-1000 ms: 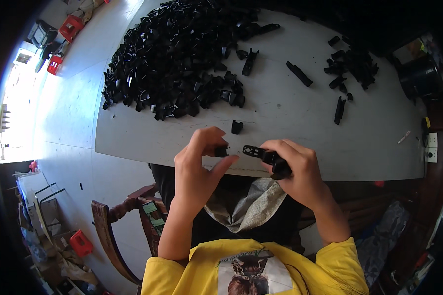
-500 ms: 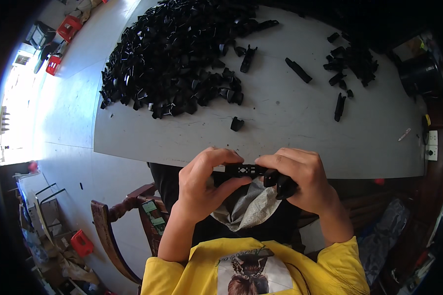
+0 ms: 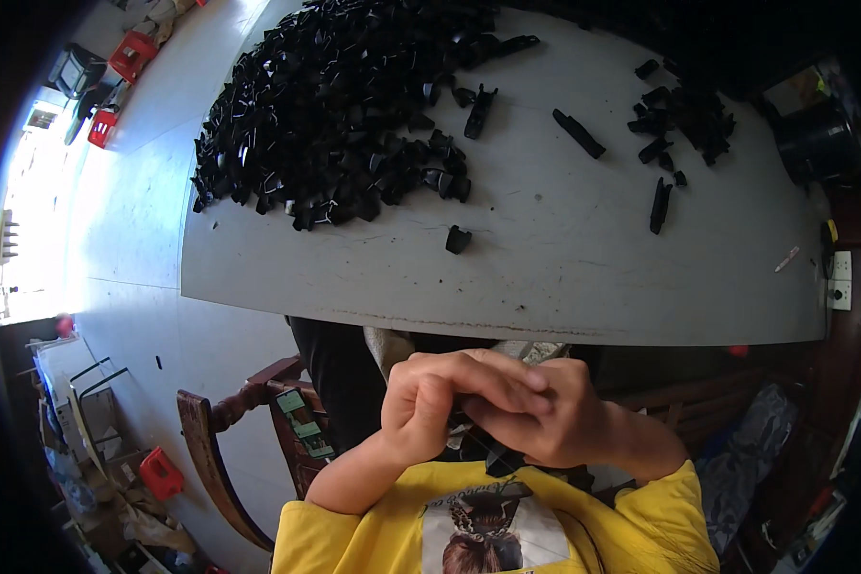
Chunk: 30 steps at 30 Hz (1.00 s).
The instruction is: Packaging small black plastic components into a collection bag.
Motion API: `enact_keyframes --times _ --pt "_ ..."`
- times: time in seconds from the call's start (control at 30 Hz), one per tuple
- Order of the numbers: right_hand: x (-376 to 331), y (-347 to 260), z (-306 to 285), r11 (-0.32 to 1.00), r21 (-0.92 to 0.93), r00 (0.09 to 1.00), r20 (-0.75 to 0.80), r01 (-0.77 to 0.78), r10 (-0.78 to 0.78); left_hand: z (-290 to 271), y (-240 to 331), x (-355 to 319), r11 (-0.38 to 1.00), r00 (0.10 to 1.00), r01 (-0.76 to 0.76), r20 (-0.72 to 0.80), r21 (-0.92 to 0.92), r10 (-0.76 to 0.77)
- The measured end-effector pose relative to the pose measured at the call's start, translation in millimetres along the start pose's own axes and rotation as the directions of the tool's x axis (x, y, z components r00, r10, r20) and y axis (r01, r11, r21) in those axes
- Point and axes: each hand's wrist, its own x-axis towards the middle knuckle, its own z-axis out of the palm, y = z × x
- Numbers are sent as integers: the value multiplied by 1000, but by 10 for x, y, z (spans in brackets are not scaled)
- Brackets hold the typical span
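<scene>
Close to my yellow shirt, my left hand and my right hand are pressed together, both closed, around a black plastic part. Only the part's lower side shows beneath the fingers; the rest is covered by them. The fingers of my left hand reach across onto my right hand. Nearest to them on the grey table lies one small curved black piece.
A big heap of black plastic pieces covers the table's far left, with a smaller pile at the far right. Longer black parts lie between. A wooden chair stands at lower left, a red stool beyond it.
Both hands have moved down from the table's edge toward my shirt and come together. The black part, earlier plainly seen between them, is now mostly covered.
</scene>
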Motion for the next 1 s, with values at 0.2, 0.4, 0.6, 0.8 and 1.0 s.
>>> enact_keyframes --times 0.2,0.4,0.6,0.8,1.0 --pt "153 260 -81 964 -228 989 36 -134 146 -158 -113 179 870 985 -16 -144 493 100" --pt "509 1230 -656 696 -497 827 -498 -518 261 -304 -199 584 127 900 129 -170 983 401" --pt "596 1478 -638 644 -472 795 -426 -602 431 -442 -255 538 252 924 50 -141 966 357" --pt "323 743 -396 943 -166 946 -200 -289 255 -404 -78 258 576 946 -4 -183 817 266" --pt "274 447 -288 945 -316 979 -204 -87 22 -326 5 166 629 950 -39 -166 776 263"
